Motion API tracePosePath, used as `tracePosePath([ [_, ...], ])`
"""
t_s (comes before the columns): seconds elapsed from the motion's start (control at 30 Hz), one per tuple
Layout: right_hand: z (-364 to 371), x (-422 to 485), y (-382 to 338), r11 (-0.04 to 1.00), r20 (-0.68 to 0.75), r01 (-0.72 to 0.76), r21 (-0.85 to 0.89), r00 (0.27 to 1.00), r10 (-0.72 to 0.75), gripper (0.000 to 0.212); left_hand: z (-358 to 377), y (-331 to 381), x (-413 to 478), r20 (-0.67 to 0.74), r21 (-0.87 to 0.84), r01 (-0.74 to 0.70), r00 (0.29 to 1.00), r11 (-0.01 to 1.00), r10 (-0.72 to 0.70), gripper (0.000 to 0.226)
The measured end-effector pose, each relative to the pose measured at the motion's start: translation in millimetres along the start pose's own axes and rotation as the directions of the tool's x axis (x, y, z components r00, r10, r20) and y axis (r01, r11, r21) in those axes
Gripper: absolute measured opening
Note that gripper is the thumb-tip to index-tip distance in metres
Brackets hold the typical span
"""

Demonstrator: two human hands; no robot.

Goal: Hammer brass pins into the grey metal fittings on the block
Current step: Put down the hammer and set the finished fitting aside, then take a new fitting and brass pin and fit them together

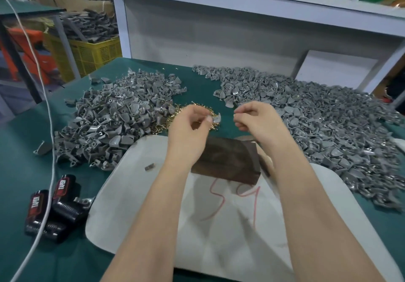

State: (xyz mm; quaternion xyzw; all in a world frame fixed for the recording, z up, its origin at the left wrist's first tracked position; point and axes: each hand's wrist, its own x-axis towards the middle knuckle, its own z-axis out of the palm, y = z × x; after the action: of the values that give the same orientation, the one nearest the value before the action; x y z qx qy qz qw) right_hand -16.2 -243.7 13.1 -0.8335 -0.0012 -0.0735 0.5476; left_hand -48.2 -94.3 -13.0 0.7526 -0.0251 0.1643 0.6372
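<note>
- Green bench (26, 150) carries a white pad (135, 194) with the block (228, 161) on it.
- Brass pins (177, 115) lie just beyond the block; grey fittings (109, 123) heap on both its sides.
- Left hand (190, 128) pinches one fitting (217, 119) beyond the block; jostled, it could drop among the pins.
- Right hand (256, 117) curls its fingers; blur hides whether they hold a pin. No hammer shows.

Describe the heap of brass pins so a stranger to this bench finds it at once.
On the green table sit a left heap and a right heap of grey fittings. Between them, against the left heap and just beyond the left hand, which pinches a grey fitting, lies the heap of brass pins. It alone is gold and spiky, far smaller than either.
</note>
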Motion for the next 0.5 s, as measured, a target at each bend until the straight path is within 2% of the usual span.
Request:
tracePosePath([
  [0.07, -11, -15, 4, 0.999, 0.017, 0.044, -0.031, 0.999, -0.044, 0.023, 7, 1, -5, 0.119, 0.206, -0.069, 0.992, 0.976, 0.045, 0.014],
  [0.13, -14, -28, 8, 0.987, 0.028, 0.103, -0.124, 0.995, -0.100, 0.025, 11, 3, -9, 0.203, 0.383, -0.104, 0.979, 0.918, 0.026, 0.013],
  [0.23, -10, -39, 13, 0.960, 0.037, 0.150, -0.236, 0.989, -0.146, 0.021, 12, 5, -12, 0.251, 0.532, -0.123, 0.968, 0.838, -0.017, 0.014],
  [0.37, -4, -39, 16, 0.940, 0.047, 0.185, -0.288, 0.983, -0.179, 0.015, 12, 5, -14, 0.246, 0.550, -0.125, 0.969, 0.826, -0.017, 0.011],
  [0.5, 0, -40, 15, 0.963, -0.003, 0.216, -0.165, 0.976, -0.219, 0.020, 12, 5, -10, 0.235, 0.435, -0.141, 0.971, 0.889, 0.039, 0.010],
])
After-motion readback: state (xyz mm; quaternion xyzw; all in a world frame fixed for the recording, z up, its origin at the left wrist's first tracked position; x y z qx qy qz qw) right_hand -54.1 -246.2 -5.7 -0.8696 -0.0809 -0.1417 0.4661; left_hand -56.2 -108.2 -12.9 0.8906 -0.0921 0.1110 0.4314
